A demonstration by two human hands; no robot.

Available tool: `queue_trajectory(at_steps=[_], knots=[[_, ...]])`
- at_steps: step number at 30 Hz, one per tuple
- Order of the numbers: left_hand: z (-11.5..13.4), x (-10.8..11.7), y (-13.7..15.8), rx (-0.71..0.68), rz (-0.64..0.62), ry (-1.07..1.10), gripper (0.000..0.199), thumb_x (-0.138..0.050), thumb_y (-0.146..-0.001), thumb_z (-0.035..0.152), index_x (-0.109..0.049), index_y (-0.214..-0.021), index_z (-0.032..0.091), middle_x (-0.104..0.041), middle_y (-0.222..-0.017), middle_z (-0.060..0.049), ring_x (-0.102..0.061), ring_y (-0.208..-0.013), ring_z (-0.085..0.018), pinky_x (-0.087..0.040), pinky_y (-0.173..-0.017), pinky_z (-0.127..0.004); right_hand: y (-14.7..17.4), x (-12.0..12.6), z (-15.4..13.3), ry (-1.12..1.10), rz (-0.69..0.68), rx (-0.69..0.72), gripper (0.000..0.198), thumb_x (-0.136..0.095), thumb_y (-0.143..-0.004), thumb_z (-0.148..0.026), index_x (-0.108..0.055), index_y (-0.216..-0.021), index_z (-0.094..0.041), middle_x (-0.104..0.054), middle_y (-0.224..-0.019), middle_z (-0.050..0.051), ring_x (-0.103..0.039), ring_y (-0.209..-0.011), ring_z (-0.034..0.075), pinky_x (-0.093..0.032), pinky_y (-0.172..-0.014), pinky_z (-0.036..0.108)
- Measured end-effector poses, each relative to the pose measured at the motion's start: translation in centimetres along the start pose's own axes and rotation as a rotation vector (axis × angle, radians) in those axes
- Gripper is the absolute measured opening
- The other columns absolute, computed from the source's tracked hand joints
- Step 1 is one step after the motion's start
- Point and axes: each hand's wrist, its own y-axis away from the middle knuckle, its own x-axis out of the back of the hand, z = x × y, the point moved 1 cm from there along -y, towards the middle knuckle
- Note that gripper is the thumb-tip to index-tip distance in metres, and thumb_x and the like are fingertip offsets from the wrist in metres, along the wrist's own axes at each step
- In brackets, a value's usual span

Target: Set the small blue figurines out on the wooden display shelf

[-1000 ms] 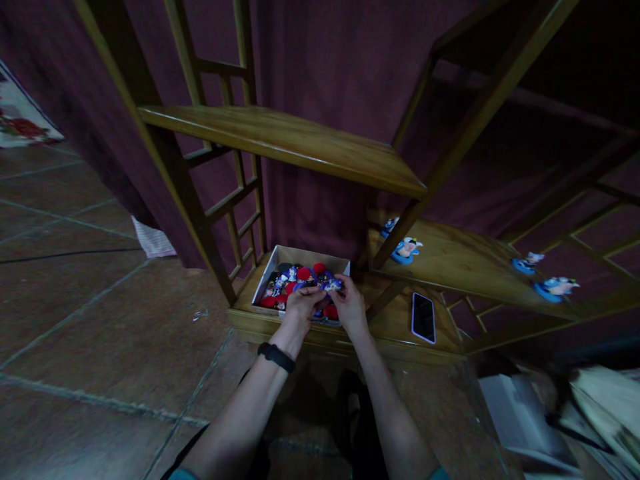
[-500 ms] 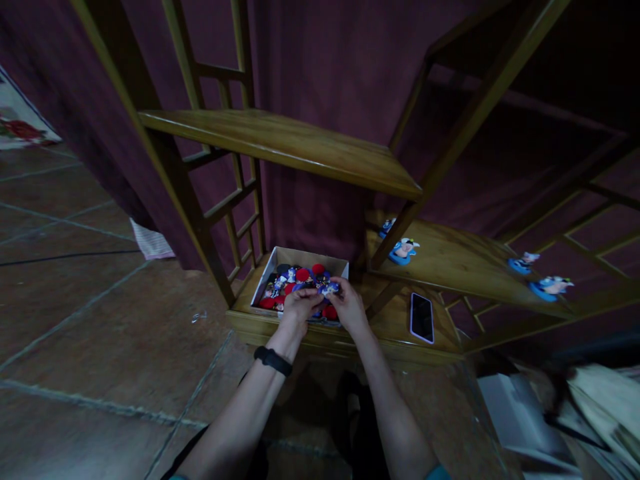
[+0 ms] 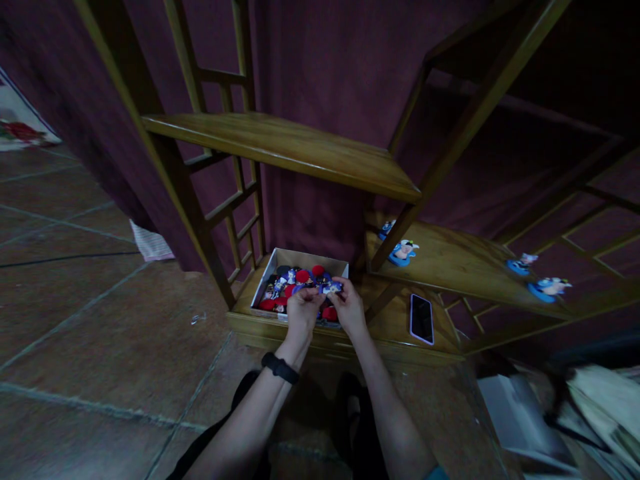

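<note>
A small blue-and-white figurine [image 3: 331, 287] is pinched in the fingers of my right hand [image 3: 350, 308]. My left hand [image 3: 303, 312], with a black band on its wrist, is closed close beside it; its fingertips meet near the figurine's lower left, and what they grip is too small to make out. Both hands are over the front edge of a cardboard box [image 3: 256, 291] on the low wooden shelf. Inside the box lie several small figurines [image 3: 277, 283] in blue, white and black, along with red round pieces [image 3: 302, 275].
A phone [image 3: 421, 319] lies on the low shelf to the right. Pig-like figurines on blue bases [image 3: 401, 253] stand on the raised shelf [image 3: 450, 257], with more [image 3: 549, 288] further right. An upper shelf board [image 3: 280, 143] overhangs the box. Bags [image 3: 605, 400] lie at lower right.
My left hand has shifted slightly right and its fingers have drawn in more tightly beside the figurine. The right hand stays nearly in place, still holding the figurine.
</note>
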Motion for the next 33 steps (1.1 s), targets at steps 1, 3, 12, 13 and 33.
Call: queue_trajectory(at_steps=[1, 3, 12, 13, 33], knots=[[0.2, 0.1, 0.0, 0.021, -0.016, 0.015, 0.025, -0.079, -0.05, 0.018, -0.063, -0.068, 0.011, -0.061, -0.055, 0.002, -0.056, -0.05, -0.01, -0.049, -0.058, -0.025, 0.0, 0.1, 0.0, -0.005, -0.013, -0.003, 0.034, -0.056, -0.072, -0.023, -0.054, -0.107, -0.027, -0.065, -0.097, 0.0, -0.063, -0.084, 0.017, -0.049, -0.078, 0.029], [0.5, 0.1, 0.1, 0.071, -0.046, 0.054, 0.027, -0.08, -0.049, 0.018, -0.062, -0.067, 0.011, -0.061, -0.057, 0.001, -0.057, -0.053, -0.011, -0.05, -0.059, -0.027, -0.2, 0.4, 0.0, -0.042, -0.04, -0.012, 0.035, -0.057, -0.072, -0.023, -0.055, -0.107, -0.027, -0.065, -0.097, 0.0, -0.063, -0.084, 0.016, -0.049, -0.079, 0.03], [1.5, 0.5, -0.3, 0.204, -0.124, 0.098, 0.022, -0.079, -0.053, 0.012, -0.062, -0.067, 0.01, -0.065, -0.064, -0.003, -0.062, -0.06, -0.013, -0.054, -0.063, -0.029, -0.4, 0.8, -0.1, -0.363, 0.01, -0.164, 0.037, -0.066, -0.065, -0.029, -0.058, -0.1, -0.023, -0.065, -0.087, 0.001, -0.06, -0.08, 0.016, -0.048, -0.077, 0.03], [1.5, 0.6, -0.3, 0.215, -0.119, 0.101, 0.021, -0.078, -0.053, 0.011, -0.062, -0.067, 0.01, -0.065, -0.064, -0.003, -0.063, -0.06, -0.013, -0.054, -0.063, -0.028, -0.5, 0.8, 0.0, -0.363, 0.026, -0.176, 0.037, -0.067, -0.065, -0.029, -0.058, -0.1, -0.023, -0.065, -0.087, 0.0, -0.06, -0.08, 0.016, -0.047, -0.077, 0.03], [1.3, 0.5, -0.3, 0.201, -0.084, 0.104, 0.026, -0.082, -0.045, 0.017, -0.065, -0.063, 0.01, -0.065, -0.061, -0.003, -0.061, -0.057, -0.012, -0.052, -0.06, -0.027, -0.7, 0.8, -0.1, -0.214, -0.052, -0.092, 0.032, -0.064, -0.065, -0.026, -0.057, -0.097, -0.022, -0.065, -0.091, 0.001, -0.061, -0.083, 0.016, -0.048, -0.078, 0.03]])
